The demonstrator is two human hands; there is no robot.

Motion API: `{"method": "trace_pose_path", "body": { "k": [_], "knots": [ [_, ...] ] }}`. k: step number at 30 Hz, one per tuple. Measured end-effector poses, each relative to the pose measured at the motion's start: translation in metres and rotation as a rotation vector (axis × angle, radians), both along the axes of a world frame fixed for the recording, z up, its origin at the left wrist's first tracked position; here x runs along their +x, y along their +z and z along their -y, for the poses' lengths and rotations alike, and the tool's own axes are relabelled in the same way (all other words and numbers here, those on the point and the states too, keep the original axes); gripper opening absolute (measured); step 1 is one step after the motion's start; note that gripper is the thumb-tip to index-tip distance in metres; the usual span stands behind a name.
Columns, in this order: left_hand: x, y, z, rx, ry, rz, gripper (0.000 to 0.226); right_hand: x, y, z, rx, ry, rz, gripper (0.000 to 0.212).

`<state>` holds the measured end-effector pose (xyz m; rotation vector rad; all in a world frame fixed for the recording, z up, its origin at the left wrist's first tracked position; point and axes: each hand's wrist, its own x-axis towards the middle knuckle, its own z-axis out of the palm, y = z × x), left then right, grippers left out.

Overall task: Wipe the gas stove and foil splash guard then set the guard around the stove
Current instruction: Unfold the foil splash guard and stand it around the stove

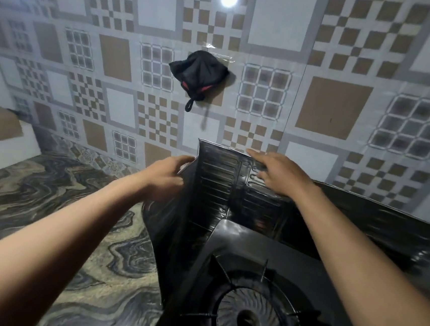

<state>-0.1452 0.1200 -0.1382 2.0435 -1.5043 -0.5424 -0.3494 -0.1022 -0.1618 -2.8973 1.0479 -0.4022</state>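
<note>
- The foil splash guard (217,186) stands upright on the marbled counter (47,199), at the far and left sides of the gas stove (250,247). Its right part runs along the tiled wall (332,108) and looks blurred.
- The left hand (167,174) grips the top edge of the left panel, near the corner fold, with thumb and fingers curled round it.
- The right hand (277,172) is released: its fingers are stretched and touch the top of the far panel, but they do not close on it.
- I judge the guard to be very light and thin, stiff only along its embossed ribs, and easy to bend at the folds. A hard squeeze can dent it.
- The surface is glossy, so it is probably slippery, and the edges may be sharp.
- The best hold, I think, is the top edge with 2 hands, 1 on each side of a fold, with soft pressure.
- A black cloth (198,74) hangs on the wall, well apart from both hands.
</note>
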Motion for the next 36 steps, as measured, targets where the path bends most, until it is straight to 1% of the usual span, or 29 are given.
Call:
{"method": "trace_pose_path", "body": {
  "k": [4, 5, 7, 9, 16, 18, 20, 23, 24, 29, 31, 32, 34, 36],
  "knots": [
    [-0.006, 0.006, -0.006, -0.028, -0.026, -0.069, 0.081, 0.023, -0.011, -0.004, -0.085, 0.049, 0.015, 0.069],
    [-0.007, 0.007, -0.007, -0.026, -0.019, -0.073, 0.078, 0.025, -0.013, -0.004, -0.114, 0.051, 0.021, 0.069],
    [-0.007, 0.008, -0.009, -0.027, -0.013, -0.076, 0.065, 0.023, -0.015, -0.004, -0.153, 0.056, 0.025, 0.068],
    [-0.007, 0.008, -0.007, -0.018, -0.017, -0.089, 0.057, 0.013, -0.015, -0.002, -0.161, 0.054, 0.032, 0.068],
    [-0.027, 0.012, -0.002, -0.017, -0.07, -0.111, 0.056, -0.052, -0.004, 0.008, -0.146, 0.0, -0.002, 0.068],
    [-0.035, 0.008, 0.003, -0.026, -0.069, -0.066, 0.057, -0.064, -0.002, 0.012, -0.139, -0.014, -0.004, 0.068],
    [-0.043, 0.002, 0.008, -0.018, -0.054, 0.007, 0.062, -0.069, -0.005, 0.014, -0.145, -0.025, -0.013, 0.07],
    [-0.049, -0.01, 0.015, 0.013, -0.044, 0.105, 0.084, -0.068, -0.014, 0.011, -0.183, -0.03, -0.022, 0.074],
    [-0.05, -0.012, 0.017, 0.012, -0.033, 0.151, 0.087, -0.067, -0.017, 0.011, -0.208, -0.033, -0.023, 0.075],
    [-0.053, -0.015, 0.025, -0.016, -0.015, 0.289, 0.083, -0.07, -0.019, 0.013, -0.331, -0.041, -0.026, 0.074],
    [-0.057, -0.016, 0.027, -0.023, -0.027, 0.33, 0.083, -0.066, -0.019, 0.014, -0.425, -0.067, -0.029, 0.075],
    [-0.059, -0.016, 0.028, -0.026, -0.035, 0.339, 0.083, -0.06, -0.021, 0.013, -0.481, -0.048, -0.015, 0.077],
    [-0.065, -0.015, 0.032, -0.028, -0.054, 0.345, 0.084, -0.041, -0.029, 0.011, -0.539, 0.061, -0.014, 0.077],
    [-0.071, -0.014, 0.035, -0.019, -0.051, 0.367, 0.084, -0.026, -0.043, 0.011, -0.566, 0.18, -0.076, 0.071]
  ]
}}
